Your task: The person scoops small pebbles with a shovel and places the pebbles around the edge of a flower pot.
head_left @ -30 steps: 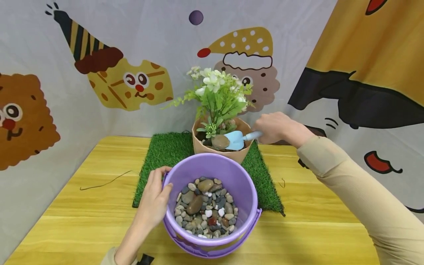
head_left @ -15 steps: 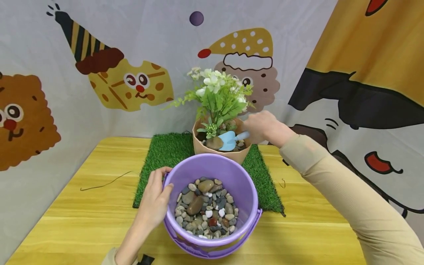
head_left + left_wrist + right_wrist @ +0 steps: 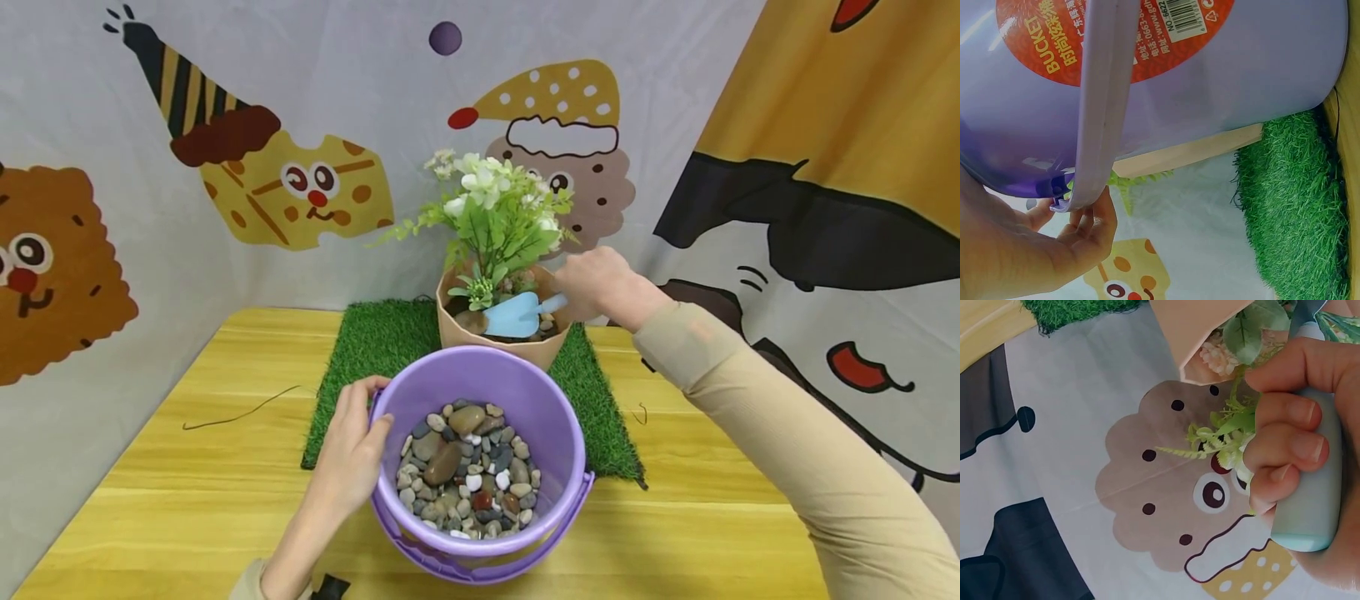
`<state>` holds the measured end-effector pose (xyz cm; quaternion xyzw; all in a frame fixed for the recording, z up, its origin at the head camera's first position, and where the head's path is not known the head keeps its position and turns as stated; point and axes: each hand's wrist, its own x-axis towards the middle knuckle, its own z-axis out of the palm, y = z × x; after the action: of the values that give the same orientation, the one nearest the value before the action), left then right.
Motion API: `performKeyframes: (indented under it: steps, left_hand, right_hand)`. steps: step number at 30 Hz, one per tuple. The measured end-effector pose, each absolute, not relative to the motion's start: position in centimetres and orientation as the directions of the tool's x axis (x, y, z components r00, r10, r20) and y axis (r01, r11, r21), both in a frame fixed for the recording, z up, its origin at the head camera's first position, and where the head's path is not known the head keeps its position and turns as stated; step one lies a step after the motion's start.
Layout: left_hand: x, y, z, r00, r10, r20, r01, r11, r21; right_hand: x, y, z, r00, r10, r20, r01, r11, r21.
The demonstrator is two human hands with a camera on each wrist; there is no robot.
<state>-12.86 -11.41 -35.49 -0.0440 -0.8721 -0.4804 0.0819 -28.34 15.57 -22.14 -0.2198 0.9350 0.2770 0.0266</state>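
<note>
My right hand [image 3: 603, 283] grips the handle of a light blue trowel [image 3: 513, 315]; the right wrist view shows its fingers curled round the thick handle [image 3: 1311, 487]. The trowel's blade is inside a tan plant pot [image 3: 536, 354], tilted against a large brown stone [image 3: 471, 322]. White flowers and green leaves [image 3: 491, 217] rise from that pot, above dark filling and stones. With fingers outside and thumb over the rim, my left hand [image 3: 352, 450] holds a purple bucket [image 3: 480, 364]. Several mixed pebbles [image 3: 465, 475] cover the bucket's floor.
The pot stands on a green artificial grass mat [image 3: 375, 333] on a wooden table [image 3: 187, 500]. The bucket's handle [image 3: 1105, 100] hangs down its side. A thin dark wire [image 3: 240, 414] lies on the left. A printed cloth [image 3: 322, 50] hangs behind.
My right hand has moved left with the trowel. The blade has tipped over, and the large stone has moved left off it into the pot. My left hand and the bucket have stayed put.
</note>
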Motion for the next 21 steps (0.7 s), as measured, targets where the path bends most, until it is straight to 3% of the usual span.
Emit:
performKeyframes:
  steps: [11,21]
  left_hand:
    - [-12.9,-11.4,-35.5,-0.982,-0.004,0.188,0.156,0.541,0.826]
    - [-12.9,-11.4,-35.3,-0.983,0.004,0.182,0.156,0.533,0.832]
  right_hand:
    - [-27.5,17.6,-20.1,-0.915,-0.378,-0.138,-0.397,0.789,0.469]
    - [-25.1,18.3,-19.1,-0.888,-0.436,-0.147,-0.456,0.792,0.406]
